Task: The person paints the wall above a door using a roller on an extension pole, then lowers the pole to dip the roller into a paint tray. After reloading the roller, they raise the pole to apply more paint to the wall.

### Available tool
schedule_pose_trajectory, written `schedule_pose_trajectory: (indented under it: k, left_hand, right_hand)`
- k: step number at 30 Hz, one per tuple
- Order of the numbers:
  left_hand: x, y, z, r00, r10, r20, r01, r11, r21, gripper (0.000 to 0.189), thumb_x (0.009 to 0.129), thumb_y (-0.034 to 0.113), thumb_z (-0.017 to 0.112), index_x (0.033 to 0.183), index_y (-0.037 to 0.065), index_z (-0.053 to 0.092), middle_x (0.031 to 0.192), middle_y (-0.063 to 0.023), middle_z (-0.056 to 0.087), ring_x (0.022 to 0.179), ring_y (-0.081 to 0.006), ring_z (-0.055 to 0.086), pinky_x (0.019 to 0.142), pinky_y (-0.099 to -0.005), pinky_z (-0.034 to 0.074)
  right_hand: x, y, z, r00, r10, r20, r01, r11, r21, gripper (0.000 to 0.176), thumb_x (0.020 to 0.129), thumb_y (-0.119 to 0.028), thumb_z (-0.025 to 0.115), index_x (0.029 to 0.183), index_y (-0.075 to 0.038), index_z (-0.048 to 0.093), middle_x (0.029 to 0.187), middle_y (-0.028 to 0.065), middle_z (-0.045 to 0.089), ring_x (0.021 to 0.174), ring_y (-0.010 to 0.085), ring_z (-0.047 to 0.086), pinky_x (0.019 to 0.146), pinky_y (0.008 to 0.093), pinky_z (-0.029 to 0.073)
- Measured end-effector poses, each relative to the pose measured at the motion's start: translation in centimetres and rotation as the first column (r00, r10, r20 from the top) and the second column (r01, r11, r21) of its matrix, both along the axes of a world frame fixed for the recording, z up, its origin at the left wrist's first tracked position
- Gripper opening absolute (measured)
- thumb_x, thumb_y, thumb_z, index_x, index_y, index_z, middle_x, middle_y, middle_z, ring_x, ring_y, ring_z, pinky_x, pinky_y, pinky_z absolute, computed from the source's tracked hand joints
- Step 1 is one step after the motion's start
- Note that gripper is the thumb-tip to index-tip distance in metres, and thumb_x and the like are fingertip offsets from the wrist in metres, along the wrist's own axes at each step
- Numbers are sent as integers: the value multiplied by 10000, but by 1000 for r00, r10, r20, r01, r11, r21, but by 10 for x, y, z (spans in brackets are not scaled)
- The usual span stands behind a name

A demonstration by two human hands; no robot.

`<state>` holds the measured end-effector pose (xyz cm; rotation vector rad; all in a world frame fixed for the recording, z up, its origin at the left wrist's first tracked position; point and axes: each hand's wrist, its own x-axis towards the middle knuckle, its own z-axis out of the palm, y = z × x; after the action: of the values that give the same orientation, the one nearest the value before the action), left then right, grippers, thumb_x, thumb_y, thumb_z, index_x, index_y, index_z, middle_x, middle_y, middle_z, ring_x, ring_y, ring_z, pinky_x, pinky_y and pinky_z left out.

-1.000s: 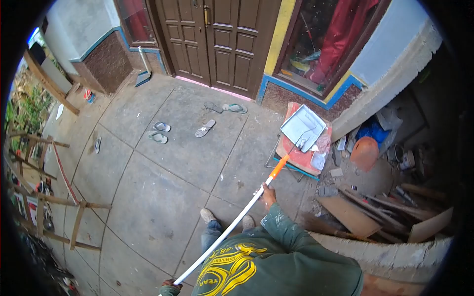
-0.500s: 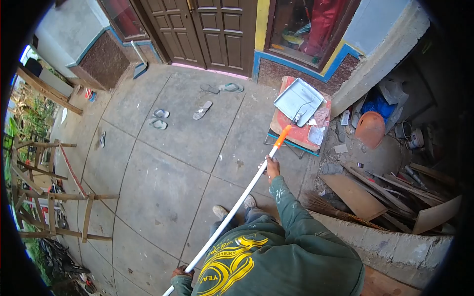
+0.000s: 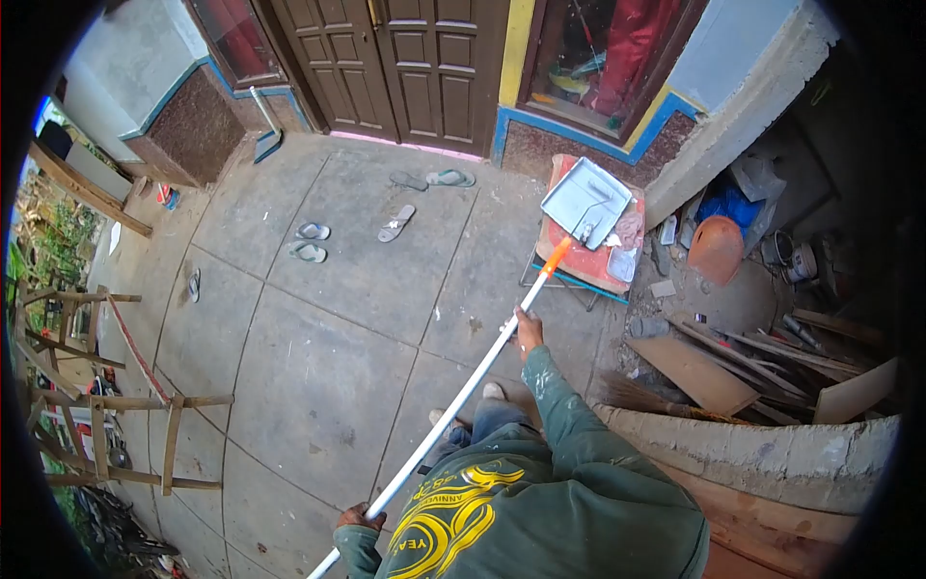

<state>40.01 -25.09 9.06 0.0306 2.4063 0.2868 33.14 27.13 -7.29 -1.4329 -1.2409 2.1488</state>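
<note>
A long white paint roller pole with an orange end runs diagonally across my body. My right hand is closed around its upper part, below the orange section. Lower down, my left hand grips the same pole near my waist. At the far end, the roller's wire frame reaches into a white paint tray; the roller itself is hard to make out against the tray. The tray rests on a red-topped stand, beside a crumpled rag and a small clear container.
Several sandals lie on the concrete floor before the brown double door. A wooden frame stands at left. To my right are scrap boards, a broom, a low wall and an orange basin.
The view has shifted slightly, and my feet appear a little nearer my body. Both hands keep their hold on the pole; the roller end stays at the tray.
</note>
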Motion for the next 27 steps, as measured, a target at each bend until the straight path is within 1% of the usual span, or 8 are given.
schedule_pose_trajectory:
  k: [3,5,9,11,12,15,21,27]
  left_hand:
    - [-24,5,17,997,-61,-49,60,998,-18,300,661,362,794,816,133,677,674,-120,654,626,-315,647,600,-398,520]
    - [-36,8,20,991,-94,-100,99,994,49,299,669,350,797,793,114,662,636,-116,632,578,-291,628,579,-391,508]
    - [-58,15,29,993,-63,-105,72,994,84,346,668,376,812,766,89,646,594,-109,598,521,-263,575,538,-383,474]
    - [-65,8,25,989,-5,-146,40,970,238,388,679,403,817,737,66,634,560,-92,566,481,-229,504,503,-367,434]
    - [-69,10,25,990,97,-104,-60,948,312,400,695,413,814,717,57,632,547,-81,551,470,-194,465,485,-348,409]
    - [-78,6,26,982,176,-62,-142,923,358,414,715,415,805,671,47,618,515,-59,499,475,-149,407,466,-336,386]
    - [-100,-7,22,989,118,-86,-99,975,202,447,701,432,809,629,33,621,485,-52,490,452,-154,407,451,-345,367]
    - [-122,10,37,981,191,20,-188,941,282,431,716,433,797,661,31,651,500,-41,545,442,-143,453,455,-336,389]
  right_hand:
    - [-10,3,4,999,-31,-10,31,999,-18,261,947,-299,534,1068,-73,483,842,89,598,692,243,649,584,409,546]
    - [-15,6,7,999,-36,0,36,999,-21,269,944,-305,542,1067,-73,484,840,92,600,699,241,650,586,397,549]
    - [-31,11,-1,999,-42,3,42,998,-38,260,944,-295,542,1070,-76,484,850,93,599,705,237,649,586,397,554]
    - [-37,8,0,998,-65,10,65,997,-41,255,945,-292,539,1066,-75,483,852,93,599,710,235,649,589,400,556]
    - [-38,8,1,998,-67,15,68,997,-46,255,945,-290,539,1064,-72,480,856,95,601,711,236,649,589,407,558]
    - [-45,6,4,998,-65,23,67,996,-58,260,944,-288,542,1059,-65,474,864,102,605,718,239,651,593,423,562]
    - [-54,6,5,998,-63,1,63,995,-80,260,943,-282,551,1058,-62,474,867,111,605,718,248,651,591,434,563]
    - [-64,9,4,997,-74,-9,72,988,-134,265,941,-273,542,1050,-56,435,899,120,607,752,249,665,576,407,579]
